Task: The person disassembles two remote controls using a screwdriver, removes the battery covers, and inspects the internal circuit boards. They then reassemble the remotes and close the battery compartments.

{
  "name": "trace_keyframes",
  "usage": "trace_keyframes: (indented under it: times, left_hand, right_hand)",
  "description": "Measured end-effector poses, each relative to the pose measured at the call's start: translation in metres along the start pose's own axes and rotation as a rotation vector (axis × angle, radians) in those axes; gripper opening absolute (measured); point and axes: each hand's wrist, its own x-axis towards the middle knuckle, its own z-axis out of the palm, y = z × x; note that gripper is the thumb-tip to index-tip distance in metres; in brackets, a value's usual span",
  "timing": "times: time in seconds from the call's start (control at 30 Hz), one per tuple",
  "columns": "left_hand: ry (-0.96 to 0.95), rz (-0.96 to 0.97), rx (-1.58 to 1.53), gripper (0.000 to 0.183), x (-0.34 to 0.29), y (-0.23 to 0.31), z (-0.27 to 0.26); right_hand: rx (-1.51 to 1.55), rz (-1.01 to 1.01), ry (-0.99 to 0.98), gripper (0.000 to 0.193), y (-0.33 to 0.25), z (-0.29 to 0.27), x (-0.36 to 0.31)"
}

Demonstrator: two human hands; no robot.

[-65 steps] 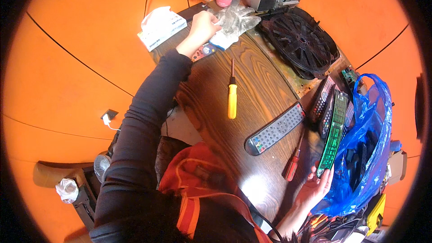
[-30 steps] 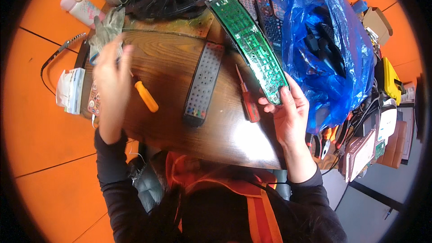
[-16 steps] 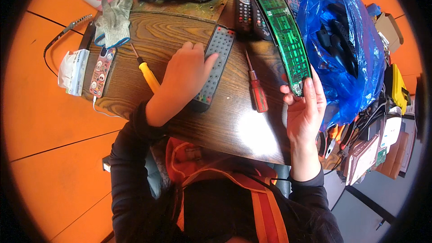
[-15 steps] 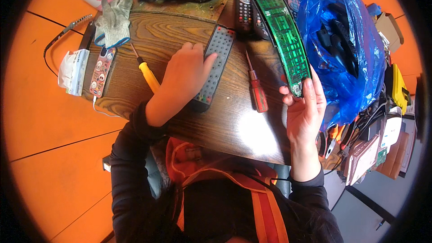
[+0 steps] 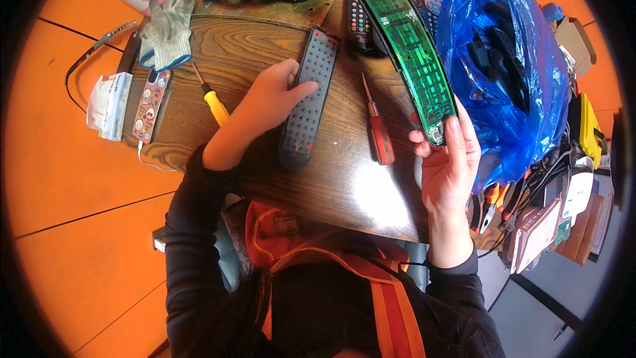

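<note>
My left hand [image 5: 266,101] is closed at the left edge of a dark remote control shell [image 5: 295,159]. Its thumb lies across the grey rubber keypad [image 5: 311,107] set in that shell; the other fingertips are partly hidden. The shell lies lengthwise on the table. In my right hand [image 5: 452,166], the lower end of a long green circuit board [image 5: 409,40] with a dark edge is pinched between thumb and fingers. The board is raised and slants up to the left. Between the two lies a screwdriver with a red handle [image 5: 380,136], its tip pointing away from me.
A yellow-handled screwdriver [image 5: 215,107], a work glove [image 5: 167,30], a phone [image 5: 151,107] on a white cable and a tissue pack [image 5: 109,106] lie at left. Remotes [image 5: 358,25] sit behind the board. A blue plastic bag [image 5: 510,139] and pliers [image 5: 493,195] crowd the right.
The shell with the keypad has shifted slightly left and turned a little more upright, with my left hand on it. The circuit board's far end has swung left; my right hand has hardly moved.
</note>
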Motion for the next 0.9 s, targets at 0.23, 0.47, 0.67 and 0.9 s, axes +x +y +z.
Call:
trace_keyframes:
  times: [0.23,0.47,0.67,0.9]
  left_hand:
    - [-0.286,-0.163,-0.880,0.036,-0.018,0.020,-0.008]
    - [-0.295,-0.021,-1.310,0.042,0.009,0.039,-0.001]
    - [-0.104,0.095,-1.371,0.059,0.021,0.030,0.010]
    - [-0.256,0.010,-1.685,0.065,0.004,0.031,0.023]
  right_hand:
    - [0.024,-0.002,0.006,0.036,0.001,-0.005,0.001]
    - [-0.022,-0.023,0.020,0.036,0.002,-0.007,0.003]
    - [-0.126,-0.005,0.041,0.038,0.010,-0.006,0.005]
    - [-0.349,-0.124,0.049,0.037,0.014,-0.002,0.006]
